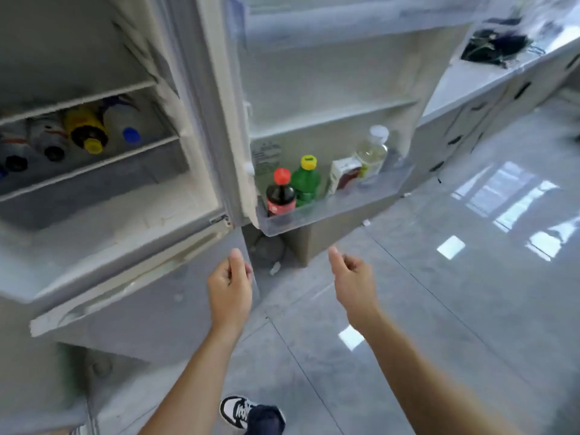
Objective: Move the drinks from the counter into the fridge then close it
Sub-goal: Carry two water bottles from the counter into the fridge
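Observation:
The fridge door (pixel 314 73) stands open to the right of the fridge body (pixel 201 120). In its lowest door bin (pixel 345 208) stand a cola bottle with a red cap (pixel 280 196), a green bottle with a yellow cap (pixel 306 180), a small white carton (pixel 342 175) and a clear bottle with a white cap (pixel 372 152). Several bottles (pixel 88 130) lie on an inner shelf at the left, caps toward me. My left hand (pixel 230 284) and my right hand (pixel 353 277) hang below the bin, both holding nothing, fingers loosely curled.
A white counter (pixel 489 80) runs along the right behind the door, with a dark bundle (pixel 496 47) on it. Below it are grey cabinets (pixel 489 117). The glossy grey tiled floor (pixel 439 309) lies ahead. My shoe (pixel 248 412) shows at the bottom.

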Motion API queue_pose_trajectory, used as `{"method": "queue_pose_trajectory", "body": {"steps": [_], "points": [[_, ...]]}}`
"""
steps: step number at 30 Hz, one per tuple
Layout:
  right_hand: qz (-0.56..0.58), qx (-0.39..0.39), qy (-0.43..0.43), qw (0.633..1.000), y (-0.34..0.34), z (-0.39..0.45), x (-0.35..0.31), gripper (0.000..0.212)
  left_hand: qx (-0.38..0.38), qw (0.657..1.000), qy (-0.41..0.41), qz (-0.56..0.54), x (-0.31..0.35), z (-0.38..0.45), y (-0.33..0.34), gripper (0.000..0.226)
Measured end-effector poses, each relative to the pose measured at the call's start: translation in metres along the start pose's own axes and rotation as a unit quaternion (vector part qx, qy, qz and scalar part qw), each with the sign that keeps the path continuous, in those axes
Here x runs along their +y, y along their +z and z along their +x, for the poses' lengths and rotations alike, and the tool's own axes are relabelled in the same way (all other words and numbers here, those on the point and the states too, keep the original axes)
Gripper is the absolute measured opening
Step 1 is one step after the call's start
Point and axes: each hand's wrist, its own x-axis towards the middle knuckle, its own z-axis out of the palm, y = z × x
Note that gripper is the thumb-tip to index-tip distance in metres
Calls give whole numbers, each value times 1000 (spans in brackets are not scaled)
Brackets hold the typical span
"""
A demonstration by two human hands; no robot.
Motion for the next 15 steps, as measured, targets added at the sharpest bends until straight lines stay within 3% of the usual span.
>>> {"method": "queue_pose_trajectory", "body": {"steps": [9,12,15], "points": [[26,171,190,966,-158,-57,118,47,-212,963,-65,151,-52,-75,53,39],[30,181,232,955,-180,-72,146,50,-281,930,-128,202,-72,-80,52,32],[63,180,282,940,-190,-94,170,35,-338,879,-203,267,-101,-77,39,32]]}}
